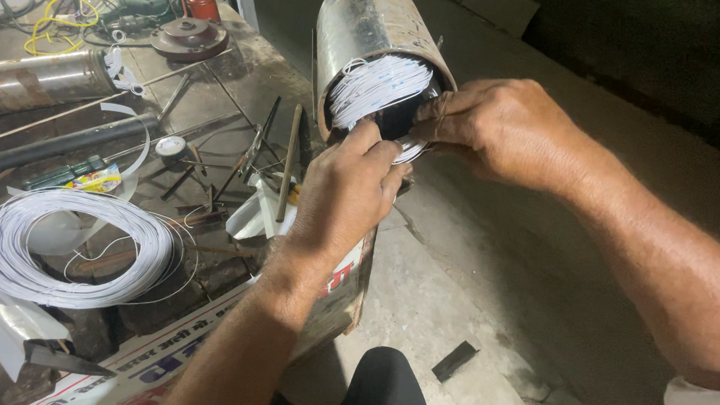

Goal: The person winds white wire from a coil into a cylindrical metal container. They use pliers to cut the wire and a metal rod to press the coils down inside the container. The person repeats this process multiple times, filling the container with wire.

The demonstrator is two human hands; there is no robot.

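A metal cylinder [367, 21] stands tilted at the bench edge, its open end facing me. White wire windings [379, 87] fill the upper part of its bore. My left hand [345, 194] reaches up from below and pinches the white wire strands at the lower rim of the opening. My right hand [497, 128] comes in from the right, fingers closed on the same strands at the rim. The strands between the two hands are mostly hidden by my fingers.
A loose coil of white wire [70, 247] lies on the cluttered workbench at left. Metal rods and hand tools [252, 150], a tape roll [172, 147], a long metal tube [32, 83] and a yellow cable [54, 24] lie behind. Concrete floor [476, 265] spreads at right; my knee [386, 396] shows below.
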